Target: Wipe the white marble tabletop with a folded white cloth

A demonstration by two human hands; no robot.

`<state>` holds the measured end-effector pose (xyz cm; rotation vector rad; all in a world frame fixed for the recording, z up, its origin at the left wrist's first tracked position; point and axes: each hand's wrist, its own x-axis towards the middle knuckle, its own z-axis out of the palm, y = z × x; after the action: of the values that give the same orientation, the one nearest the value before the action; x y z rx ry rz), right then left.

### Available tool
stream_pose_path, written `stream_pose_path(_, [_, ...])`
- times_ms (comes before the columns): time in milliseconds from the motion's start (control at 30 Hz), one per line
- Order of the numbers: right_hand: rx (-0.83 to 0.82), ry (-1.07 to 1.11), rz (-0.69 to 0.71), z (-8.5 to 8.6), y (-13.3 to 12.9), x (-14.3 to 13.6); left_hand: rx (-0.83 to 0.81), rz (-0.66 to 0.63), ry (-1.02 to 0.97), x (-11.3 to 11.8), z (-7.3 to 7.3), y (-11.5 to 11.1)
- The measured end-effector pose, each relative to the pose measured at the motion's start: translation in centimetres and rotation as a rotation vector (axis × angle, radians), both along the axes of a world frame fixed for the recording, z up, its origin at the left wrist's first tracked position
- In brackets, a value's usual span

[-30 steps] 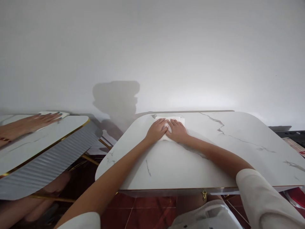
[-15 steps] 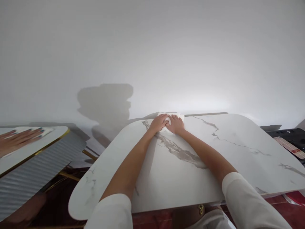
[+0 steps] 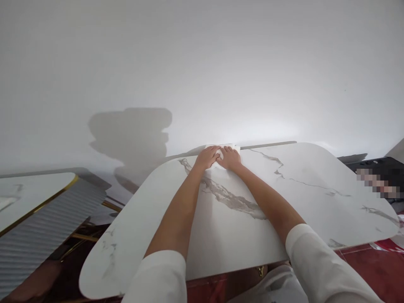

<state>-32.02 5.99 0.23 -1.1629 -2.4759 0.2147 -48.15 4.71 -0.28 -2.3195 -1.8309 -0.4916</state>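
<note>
My left hand and my right hand lie side by side at the far edge of a white marble-patterned tabletop. Both press down on a white cloth, holding it between fingers and table. The thumbs nearly meet in the middle, and the hands cover most of the cloth. Its pale corners show beyond the fingers, close to the wall. My arms stretch across the table, and a grey-brown vein runs between them.
A grey wall rises right behind the tabletop. To the left stands a second marble-patterned table with a gold rim and ribbed grey side. A black object, partly blurred out, is at the right edge. Dark red floor shows below.
A co-worker's hand on the left table has gone out of view. My view has shifted slightly, while both my hands stay on the cloth at nearly the same spot.
</note>
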Motion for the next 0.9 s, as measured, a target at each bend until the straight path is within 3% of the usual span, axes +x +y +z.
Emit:
stream_pose_path(200, [0.004, -0.048, 0.023, 0.1, 0.7, 2.2, 0.014, 0.048, 0.022, 2.5, -0.1, 0.2])
stream_pose_path(467, [0.035, -0.061, 0.025, -0.5, -0.7, 3.2, 0.021, 0.048, -0.004, 3.5, -0.4, -1.7])
stream_pose_path(667, [0.038, -0.091, 0.037, -0.2, -3.0, 4.5, 0.016, 0.079, -0.01, 5.1, -0.2, -4.5])
stream_pose_path(900, [0.039, -0.075, 0.067, -0.2, -7.6, 5.9, 0.02, 0.125, -0.025, 6.3, -0.4, -9.2])
